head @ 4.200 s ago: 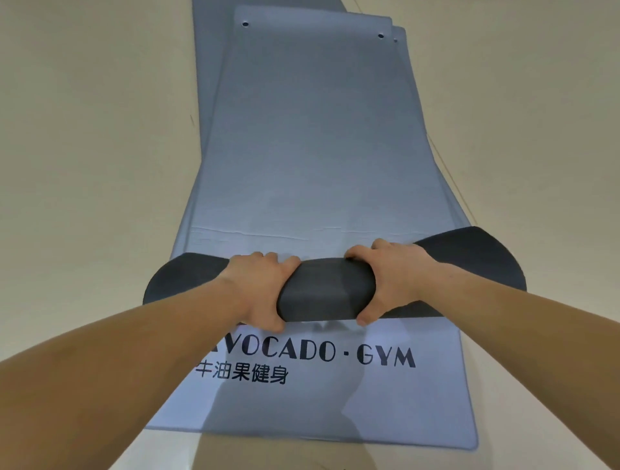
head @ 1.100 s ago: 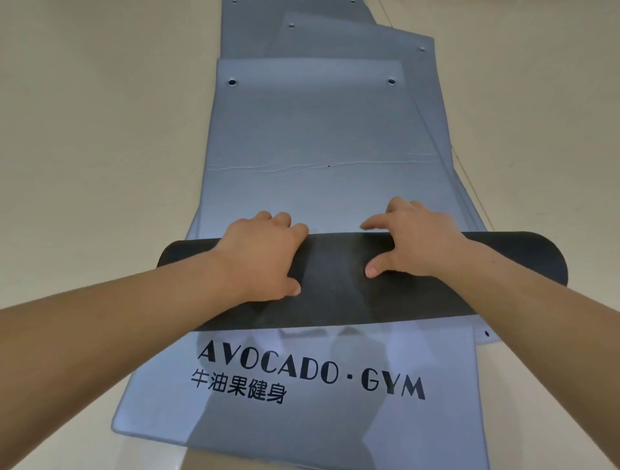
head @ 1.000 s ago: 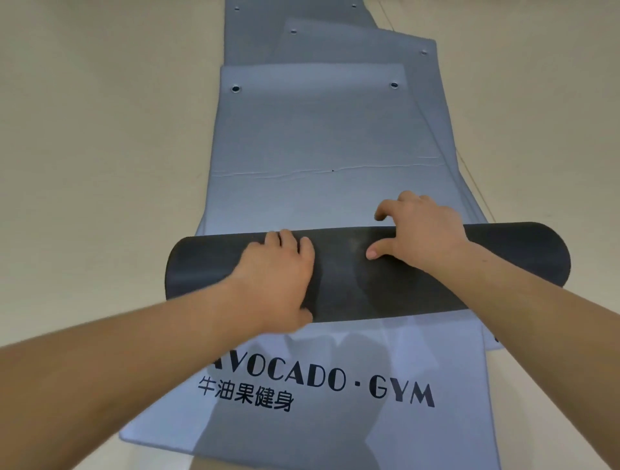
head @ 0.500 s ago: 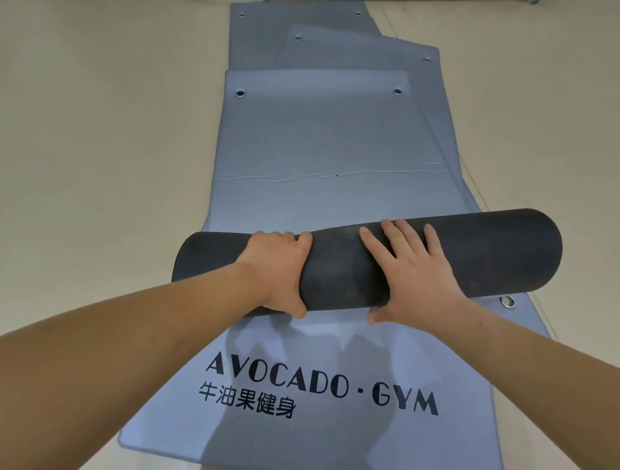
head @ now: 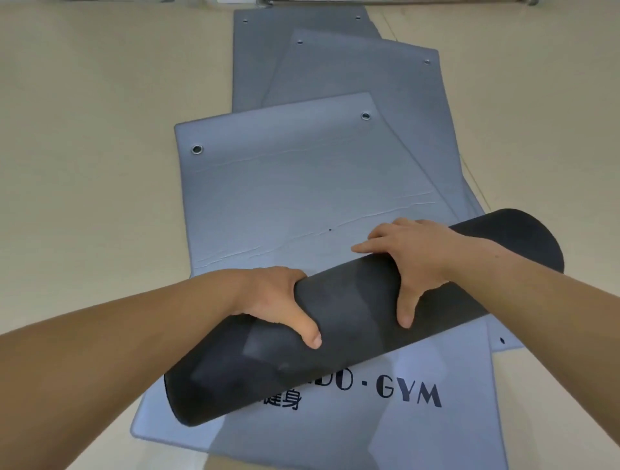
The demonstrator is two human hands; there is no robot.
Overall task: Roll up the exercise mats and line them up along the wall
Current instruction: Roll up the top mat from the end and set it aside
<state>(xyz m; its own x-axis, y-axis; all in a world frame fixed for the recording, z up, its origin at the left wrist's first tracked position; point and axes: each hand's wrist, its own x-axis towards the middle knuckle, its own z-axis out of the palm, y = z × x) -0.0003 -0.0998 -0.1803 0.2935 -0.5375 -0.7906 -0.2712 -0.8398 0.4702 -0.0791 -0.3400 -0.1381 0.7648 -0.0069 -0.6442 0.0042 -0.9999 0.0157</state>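
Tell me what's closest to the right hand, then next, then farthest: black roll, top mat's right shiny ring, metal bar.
1. black roll: gripped by the right hand.
2. shiny ring: ahead, far right corner of the top mat.
3. metal bar: farthest, at the room's far end.

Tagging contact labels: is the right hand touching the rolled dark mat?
Touching. The head view shows the right hand lying over the rolled dark mat, fingers wrapped over its far side, thumb pressed flat on the near face, no gap.
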